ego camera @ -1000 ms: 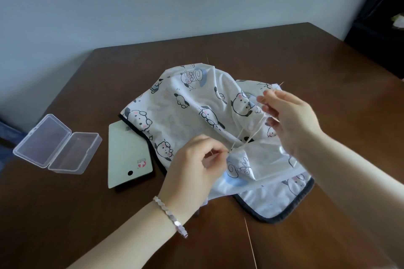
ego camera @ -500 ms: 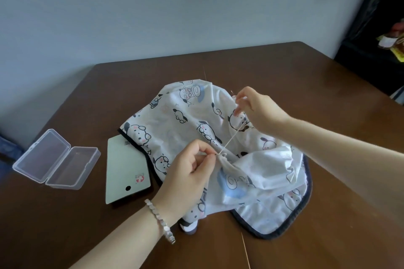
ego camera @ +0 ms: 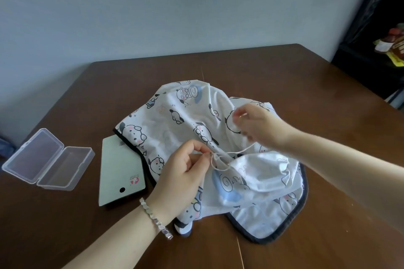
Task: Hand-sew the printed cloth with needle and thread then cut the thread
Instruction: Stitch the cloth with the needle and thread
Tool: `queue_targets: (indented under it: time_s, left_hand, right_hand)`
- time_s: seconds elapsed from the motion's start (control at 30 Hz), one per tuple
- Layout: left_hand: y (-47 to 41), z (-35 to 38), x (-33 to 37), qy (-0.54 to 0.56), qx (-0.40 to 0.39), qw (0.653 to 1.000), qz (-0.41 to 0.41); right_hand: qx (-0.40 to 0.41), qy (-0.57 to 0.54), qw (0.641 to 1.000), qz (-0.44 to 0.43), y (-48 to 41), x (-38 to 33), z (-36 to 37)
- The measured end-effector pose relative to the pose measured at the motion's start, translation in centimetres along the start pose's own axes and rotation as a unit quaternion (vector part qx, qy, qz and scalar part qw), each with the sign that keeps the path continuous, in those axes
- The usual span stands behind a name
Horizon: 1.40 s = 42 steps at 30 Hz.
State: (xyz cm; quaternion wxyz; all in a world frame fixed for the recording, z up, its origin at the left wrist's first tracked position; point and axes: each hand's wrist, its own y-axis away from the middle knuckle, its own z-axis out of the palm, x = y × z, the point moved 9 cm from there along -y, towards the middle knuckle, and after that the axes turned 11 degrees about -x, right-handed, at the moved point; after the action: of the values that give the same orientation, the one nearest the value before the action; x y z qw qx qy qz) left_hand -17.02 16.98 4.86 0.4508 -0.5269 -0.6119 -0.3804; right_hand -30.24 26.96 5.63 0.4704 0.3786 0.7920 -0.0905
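The printed cloth (ego camera: 190, 120), white with cartoon dogs and a dark binding, lies bunched on the brown table (ego camera: 284, 72). My left hand (ego camera: 183, 172) pinches a gathered fold of the cloth where the thread enters it. A pale thread (ego camera: 225, 157) forms a slack loop there and runs up to the right. My right hand (ego camera: 255, 126) hovers over the cloth with its fingers curled, pinching the upper end of the thread. The needle is too small to make out.
An open clear plastic case (ego camera: 48, 159) lies at the left. A pale green card packet (ego camera: 120, 170) sits beside the cloth, partly under its edge. A dark shelf (ego camera: 384, 50) with goods stands at the far right.
The taut thread between my hands has gone slack and now loops at the fold. My right hand has dropped slightly toward me. My left hand keeps its pinch.
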Motion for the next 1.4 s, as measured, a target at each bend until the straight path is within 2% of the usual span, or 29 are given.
queue_targets:
  time_s: [0.1,0.27,0.4,0.57,0.67,0.77,0.87,0.93,1.0,1.07,1.1,1.4]
  left_hand:
    - [0.0,0.1,0.0,0.007,-0.005,1.000,0.000]
    - [0.0,0.1,-0.1,-0.010,-0.011,1.000,0.005]
    - [0.1,0.3,-0.1,-0.032,-0.021,0.999,0.014]
    - [0.3,0.4,0.6,-0.035,-0.030,0.998,0.030]
    - [0.4,0.5,0.9,-0.040,-0.033,0.998,0.038]
    - [0.3,0.6,0.8,-0.039,-0.036,0.998,0.038]
    - [0.2,0.7,0.7,-0.032,-0.037,0.998,0.036]
    - [0.0,0.4,0.7,-0.020,-0.028,0.999,0.040]
    - [-0.1,0.2,0.7,-0.023,-0.018,0.999,0.042]
    - [-0.1,0.0,0.7,-0.026,-0.016,0.999,0.041]
    - [0.0,-0.1,0.8,-0.030,-0.017,0.999,0.043]
    - [0.8,-1.0,0.8,-0.077,-0.023,0.996,0.030]
  right_hand:
    - [-0.160,-0.079,0.984,-0.008,1.7,-0.5,4.2]
    - [-0.201,-0.043,0.979,-0.019,2.3,-0.4,5.2]
    - [-0.174,-0.035,0.984,-0.019,2.0,0.1,4.6]
    - [-0.001,-0.018,0.998,0.064,0.5,3.4,0.4]
    - [0.055,0.028,0.994,0.093,0.2,4.6,-1.7]
    - [0.073,0.058,0.992,0.090,0.3,4.7,-2.4]
    - [0.104,0.068,0.991,0.043,0.9,3.4,-2.5]
    - [0.087,-0.005,0.996,-0.017,1.9,1.6,-1.7]
    - [-0.014,-0.078,0.995,-0.068,2.8,-0.4,0.7]
    - [-0.110,-0.061,0.987,-0.098,3.7,-1.7,3.2]
    - [-0.125,-0.033,0.986,-0.109,4.0,-2.0,3.9]
    - [-0.104,0.103,0.978,-0.148,4.8,-2.2,4.2]
